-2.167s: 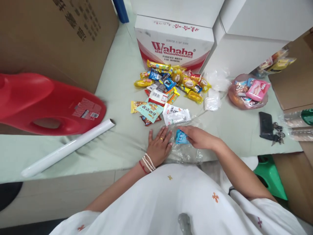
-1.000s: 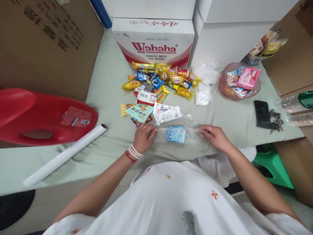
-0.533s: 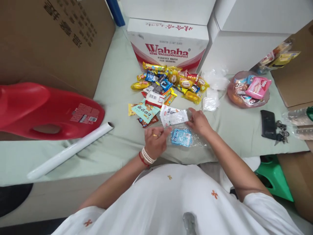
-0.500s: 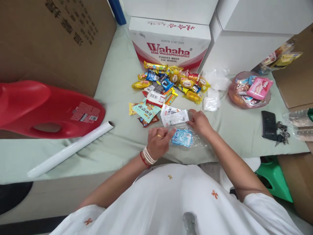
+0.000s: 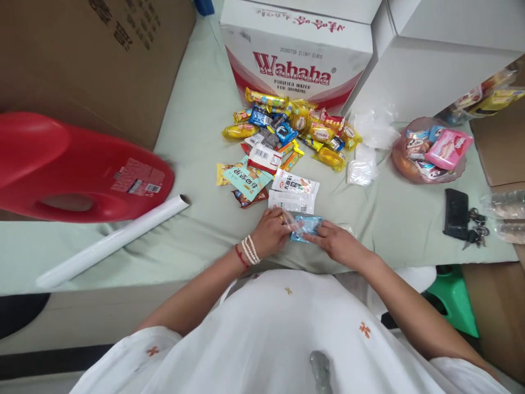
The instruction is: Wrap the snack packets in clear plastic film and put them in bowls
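Note:
My left hand, wearing beaded bracelets, is closed on the edge of a clear plastic bag. The crinkled plastic partly covers a blue printed packet on the cloth. From the other side, my right hand grips the packet's right end, its index finger reaching along the lower edge. Just beyond my hands lie two white snack packets, one overlapping the other. To their left are a mint-green packet and a red-and-white packet.
A heap of wrapped snacks lies before the Wahaha carton. On the right are a pink bowl, clear plastic bags, a black case and keys. A red jug and white roll occupy the left.
My right hand has let go of the white snack packets, which now lie flat, and has moved down to the blue packet. My left hand now pulls up some of the clear plastic.

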Available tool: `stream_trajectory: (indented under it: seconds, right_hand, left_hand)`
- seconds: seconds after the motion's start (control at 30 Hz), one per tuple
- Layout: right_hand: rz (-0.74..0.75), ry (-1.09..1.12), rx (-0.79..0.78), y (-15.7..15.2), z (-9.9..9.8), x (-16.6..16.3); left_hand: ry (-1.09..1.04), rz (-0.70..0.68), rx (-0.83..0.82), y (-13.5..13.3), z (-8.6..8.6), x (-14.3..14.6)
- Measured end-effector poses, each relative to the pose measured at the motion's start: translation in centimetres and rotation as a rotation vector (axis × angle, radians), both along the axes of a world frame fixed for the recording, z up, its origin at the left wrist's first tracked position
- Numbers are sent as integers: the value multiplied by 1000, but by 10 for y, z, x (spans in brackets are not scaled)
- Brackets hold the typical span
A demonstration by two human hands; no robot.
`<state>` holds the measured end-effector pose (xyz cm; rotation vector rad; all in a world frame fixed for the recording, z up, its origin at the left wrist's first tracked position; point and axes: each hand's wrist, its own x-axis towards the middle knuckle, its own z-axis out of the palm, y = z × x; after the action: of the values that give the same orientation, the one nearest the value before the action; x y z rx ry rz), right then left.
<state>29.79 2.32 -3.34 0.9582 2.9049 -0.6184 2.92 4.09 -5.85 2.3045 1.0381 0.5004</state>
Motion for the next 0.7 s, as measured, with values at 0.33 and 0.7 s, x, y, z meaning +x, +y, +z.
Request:
stream_trajectory:
  seconds: [0.33,0.7]
  right_hand:
    - [0,-83,39,-7,15,-16]
    - [-27,40,-12,-6,-7,-6]
  left_hand:
    - [-220,779,-72,6,24,4]
    - [50,317,-40,-18,19,-31]
